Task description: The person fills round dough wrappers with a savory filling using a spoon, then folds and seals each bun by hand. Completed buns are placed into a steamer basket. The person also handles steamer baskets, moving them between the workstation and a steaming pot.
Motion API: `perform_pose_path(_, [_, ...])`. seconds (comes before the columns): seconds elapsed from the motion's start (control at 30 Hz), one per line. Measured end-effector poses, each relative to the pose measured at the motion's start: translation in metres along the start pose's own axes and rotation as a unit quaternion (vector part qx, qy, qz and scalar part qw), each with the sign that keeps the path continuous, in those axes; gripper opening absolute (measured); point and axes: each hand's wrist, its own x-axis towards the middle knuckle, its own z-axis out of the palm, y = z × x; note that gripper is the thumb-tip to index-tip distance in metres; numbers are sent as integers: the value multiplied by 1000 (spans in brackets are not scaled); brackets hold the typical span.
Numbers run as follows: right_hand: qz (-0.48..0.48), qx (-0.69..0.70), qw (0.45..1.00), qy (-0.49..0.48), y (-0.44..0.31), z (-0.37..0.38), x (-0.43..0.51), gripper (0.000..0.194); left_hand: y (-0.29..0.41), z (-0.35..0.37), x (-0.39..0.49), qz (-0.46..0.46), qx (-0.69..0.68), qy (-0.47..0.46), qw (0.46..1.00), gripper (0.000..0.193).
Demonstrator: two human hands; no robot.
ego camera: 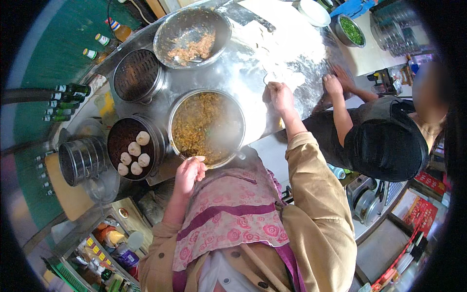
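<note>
My left hand [190, 174] is at the near rim of a large metal basin [208, 127] of chopped brown filling; its fingers are bent, and whether they grip anything is unclear. On the floured metal worktop [251, 120], my right hand [281, 95] has its fingertips at the edge of a small pale dough round [270, 78]. Left of the basin, several filled buns [134, 149] sit in a round metal steamer [160, 146]. An empty perforated steamer [136, 76] stands behind it. A wide metal bowl [192, 38] holds pinkish minced filling.
A co-worker in black [375, 138] stands at the right, hands on the worktop's edge. Beyond are a bowl of chopped greens [351, 31] and a white bowl [314, 13]. Stacked steamers [82, 160] stand left, with green bottles [69, 100] near the wall.
</note>
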Motion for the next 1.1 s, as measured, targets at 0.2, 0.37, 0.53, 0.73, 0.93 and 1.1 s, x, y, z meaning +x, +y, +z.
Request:
perform_pose_path(0.2, [-100, -139, 985, 33, -15, 40, 6, 24, -3, -10, -2, 4, 34, -15, 999, 31])
perform_pose_path(0.37, [-32, -61, 997, 27, -18, 55, -15, 28, 9, -10, 0, 106, 52, -73, 990, 35])
perform_pose_path(0.53, [-184, 60, 979, -59, -141, 29, -107, 15, 12, -12, 21, 120, -89, -175, 973, 52])
perform_pose_path(0.73, [-297, 152, 940, -76, -204, 50, -202, 16, 17, -4, 19, 49, -93, -136, 985, 31])
perform_pose_path(0.93, [95, 397, 885, -225, -215, 58, -228, 34, 37, -12, -19, 100, 118, -153, 976, 35])
perform_pose_path(1.1, [68, 475, 839, -256, -215, 66, -243, 28, 30, -27, -24, 82, 94, -246, 961, 43])
